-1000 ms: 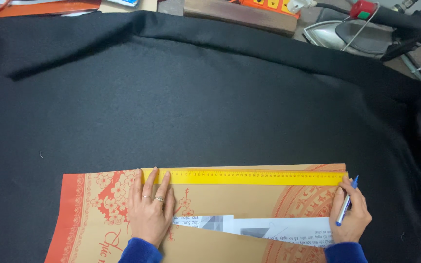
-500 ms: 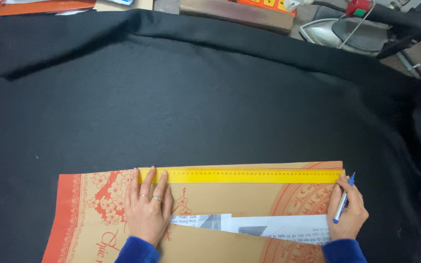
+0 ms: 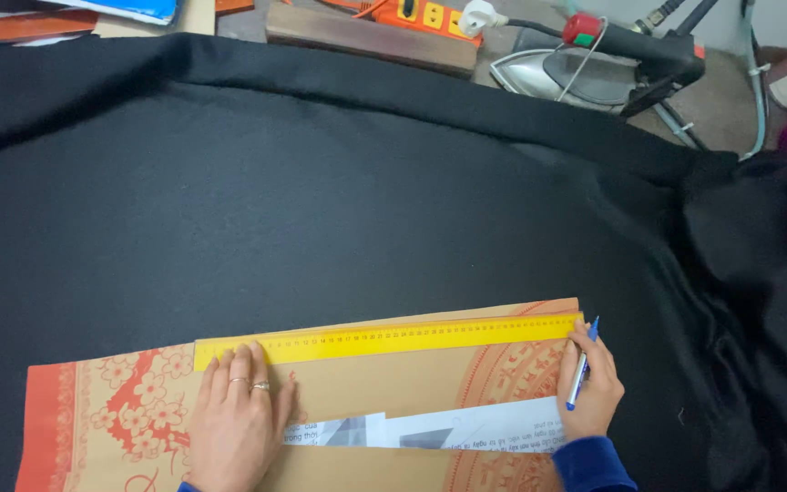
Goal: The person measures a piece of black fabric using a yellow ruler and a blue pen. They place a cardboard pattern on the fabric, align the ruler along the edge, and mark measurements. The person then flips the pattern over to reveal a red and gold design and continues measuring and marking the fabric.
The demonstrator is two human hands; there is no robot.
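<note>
A long yellow ruler (image 3: 393,337) lies along the top edge of a brown paper sheet (image 3: 366,392) printed with red flowers and a round pattern. My left hand (image 3: 237,415) lies flat on the paper, its fingertips pressing the ruler's left part. A blue pen (image 3: 582,372) is gripped in my right hand (image 3: 594,387), its tip at the ruler's right end. A white printed paper strip (image 3: 430,428) lies on the brown sheet between my hands. Everything rests on a wide black cloth (image 3: 348,200).
Beyond the cloth's far edge stand a steam iron (image 3: 585,68) with a black handle and red knob, an orange power strip (image 3: 421,14) with a white plug, a wooden block (image 3: 366,38) and blue and orange papers (image 3: 66,14). Black cloth bunches at the right.
The view has shifted slightly, so the paper and ruler sit a little further left. Both hands keep their places on the ruler and the pen.
</note>
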